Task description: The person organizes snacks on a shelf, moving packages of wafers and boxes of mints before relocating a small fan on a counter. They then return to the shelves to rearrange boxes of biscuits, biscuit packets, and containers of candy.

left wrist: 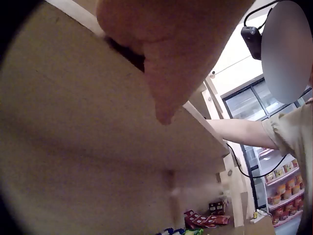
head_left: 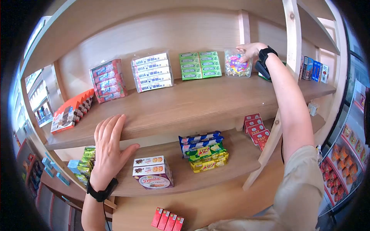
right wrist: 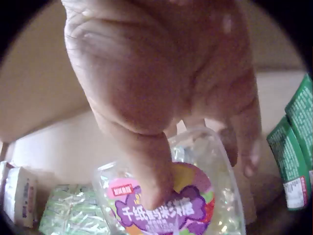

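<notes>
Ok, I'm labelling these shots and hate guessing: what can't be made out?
Green packets: how many; head view, mostly behind the wristband; right wrist view, cut by the right edge.
Candy tub: single sweets; head view, too small; right wrist view, blurred.
Cups: small print; head and left wrist views, too small.

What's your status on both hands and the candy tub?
Right hand grips candy tub, thumb in front. Left hand empty, at upper shelf's edge. Green gum packs beside; nothing standing in front.
</notes>
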`<state>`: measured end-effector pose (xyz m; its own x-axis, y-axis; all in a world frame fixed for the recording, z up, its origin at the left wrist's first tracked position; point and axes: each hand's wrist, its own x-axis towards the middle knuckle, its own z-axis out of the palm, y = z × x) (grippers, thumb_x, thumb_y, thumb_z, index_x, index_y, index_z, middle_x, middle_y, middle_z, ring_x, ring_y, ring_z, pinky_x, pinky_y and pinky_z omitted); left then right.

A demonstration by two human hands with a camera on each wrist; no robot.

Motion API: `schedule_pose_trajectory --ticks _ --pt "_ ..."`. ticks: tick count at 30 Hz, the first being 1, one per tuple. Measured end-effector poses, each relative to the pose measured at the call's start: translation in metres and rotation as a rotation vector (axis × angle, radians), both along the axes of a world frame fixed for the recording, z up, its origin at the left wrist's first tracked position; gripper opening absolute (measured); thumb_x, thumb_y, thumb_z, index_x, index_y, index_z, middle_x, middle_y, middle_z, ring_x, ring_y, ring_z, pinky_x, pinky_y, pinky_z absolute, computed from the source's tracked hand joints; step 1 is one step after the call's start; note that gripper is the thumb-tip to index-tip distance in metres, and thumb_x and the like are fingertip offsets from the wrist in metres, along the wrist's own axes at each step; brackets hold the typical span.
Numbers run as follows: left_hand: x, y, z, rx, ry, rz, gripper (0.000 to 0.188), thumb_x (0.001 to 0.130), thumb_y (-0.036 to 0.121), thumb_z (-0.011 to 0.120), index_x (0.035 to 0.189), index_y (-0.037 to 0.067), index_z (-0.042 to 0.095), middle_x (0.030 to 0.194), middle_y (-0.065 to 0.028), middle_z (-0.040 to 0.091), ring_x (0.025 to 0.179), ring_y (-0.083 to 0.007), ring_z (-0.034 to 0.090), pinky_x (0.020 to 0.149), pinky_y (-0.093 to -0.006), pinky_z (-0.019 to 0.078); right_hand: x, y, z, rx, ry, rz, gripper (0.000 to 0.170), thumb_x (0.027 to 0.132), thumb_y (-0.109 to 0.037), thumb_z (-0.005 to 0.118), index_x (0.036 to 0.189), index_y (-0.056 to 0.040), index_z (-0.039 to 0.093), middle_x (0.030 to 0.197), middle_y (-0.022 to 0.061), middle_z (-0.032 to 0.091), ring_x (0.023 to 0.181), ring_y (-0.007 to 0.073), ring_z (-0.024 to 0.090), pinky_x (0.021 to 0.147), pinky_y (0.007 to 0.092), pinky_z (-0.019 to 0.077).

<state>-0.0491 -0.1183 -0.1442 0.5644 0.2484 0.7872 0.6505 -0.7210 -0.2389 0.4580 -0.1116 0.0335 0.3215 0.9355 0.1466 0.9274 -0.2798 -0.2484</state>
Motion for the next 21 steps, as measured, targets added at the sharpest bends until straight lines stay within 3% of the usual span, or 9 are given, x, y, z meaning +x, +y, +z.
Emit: schedule_pose_trajectory --ticks 4,6,9,10,11,13,14,19,21 --pt "0.002 0.001 -0.002 0.007 -0.011 0.03 0.079 0.063 0.016 0.078 0.132 0.004 0.042 0.124 -0.0163 0.049 0.12 -0.0343 0.042 0.104 -0.047 0.0283 0.002 0.017 -0.001 0.005 0.038 -0.009 0.094 0.071 -0.021 0.076 0.147 -0.0103 0.021 0.151 0.0076 0.026 0.137 0.0211 0.029 0.11 0.0335 0.0261" --pt "0.003 0.002 -0.003 0.007 -0.014 0.033 0.08 0.06 0.009 0.077 0.132 0.003 0.041 0.127 -0.0185 0.047 0.121 -0.0367 0.041 0.105 -0.0471 0.0284 0.034 0.047 0.002 -0.11 -0.172 0.101 0.091 0.076 -0.01 0.07 0.148 -0.0148 0.015 0.153 0.0095 0.02 0.138 0.0246 0.023 0.106 0.0436 0.031" --pt "0.005 0.004 -0.004 0.018 -0.022 0.043 0.081 0.059 0.006 0.076 0.132 0.003 0.042 0.127 -0.0184 0.047 0.122 -0.0363 0.041 0.105 -0.0468 0.0285 0.003 0.035 0.0 -0.138 -0.174 -0.032 0.092 0.075 -0.007 0.07 0.148 -0.0189 0.016 0.153 0.0085 0.021 0.136 0.0234 0.028 0.104 0.0406 0.0349" --pt "0.005 0.004 -0.004 0.021 -0.017 0.05 0.08 0.06 0.006 0.076 0.132 0.003 0.042 0.128 -0.0184 0.046 0.123 -0.0362 0.041 0.105 -0.0468 0.0285 0.002 0.036 -0.005 -0.07 -0.082 0.005 0.086 0.075 -0.009 0.068 0.147 -0.0188 0.022 0.148 0.0096 0.031 0.131 0.0248 0.038 0.103 0.0375 0.0375" --pt "0.006 0.004 -0.005 0.017 -0.013 0.049 0.08 0.06 0.006 0.076 0.132 0.003 0.042 0.128 -0.0184 0.046 0.123 -0.0362 0.041 0.105 -0.0468 0.0285 0.0 0.037 -0.007 -0.075 -0.078 0.004 0.086 0.075 -0.009 0.068 0.147 -0.0188 0.022 0.148 0.0096 0.031 0.131 0.0248 0.038 0.103 0.0375 0.0375" --pt "0.006 0.003 -0.005 0.043 -0.011 0.07 0.079 0.061 0.006 0.076 0.132 0.003 0.041 0.128 -0.0187 0.046 0.123 -0.036 0.04 0.105 -0.0467 0.0284 -0.009 0.042 -0.005 -0.139 -0.524 -0.135 0.08 0.074 -0.012 0.066 0.145 -0.0168 0.028 0.14 0.0115 0.044 0.123 0.0278 0.047 0.1 0.0356 0.0413" --pt "0.006 0.003 -0.004 0.042 -0.009 0.076 0.079 0.061 0.006 0.076 0.132 0.003 0.041 0.128 -0.0187 0.046 0.123 -0.036 0.04 0.105 -0.0467 0.0284 -0.003 0.043 -0.009 -0.061 -0.558 -0.132 0.074 0.074 -0.015 0.063 0.142 -0.0156 0.033 0.132 0.0126 0.052 0.119 0.0296 0.05 0.098 0.0366 0.0428" --pt "0.004 0.004 -0.005 0.03 -0.005 0.083 0.078 0.063 0.008 0.075 0.132 0.003 0.041 0.129 -0.0171 0.046 0.124 -0.0356 0.039 0.106 -0.0469 0.0278 0.019 0.073 0.002 -0.202 -0.57 -0.26 0.071 0.073 -0.022 0.066 0.139 -0.0135 0.039 0.133 0.0132 0.051 0.12 0.0292 0.049 0.099 0.0363 0.0417" --pt "0.005 0.003 -0.005 0.021 -0.007 0.08 0.078 0.063 0.008 0.075 0.132 0.003 0.041 0.128 -0.0168 0.046 0.124 -0.0356 0.039 0.106 -0.0471 0.0278 -0.002 0.058 0.004 -0.034 -0.528 -0.193 0.077 0.07 -0.032 0.07 0.138 -0.0124 0.04 0.134 0.0142 0.049 0.122 0.0305 0.048 0.101 0.037 0.0403"
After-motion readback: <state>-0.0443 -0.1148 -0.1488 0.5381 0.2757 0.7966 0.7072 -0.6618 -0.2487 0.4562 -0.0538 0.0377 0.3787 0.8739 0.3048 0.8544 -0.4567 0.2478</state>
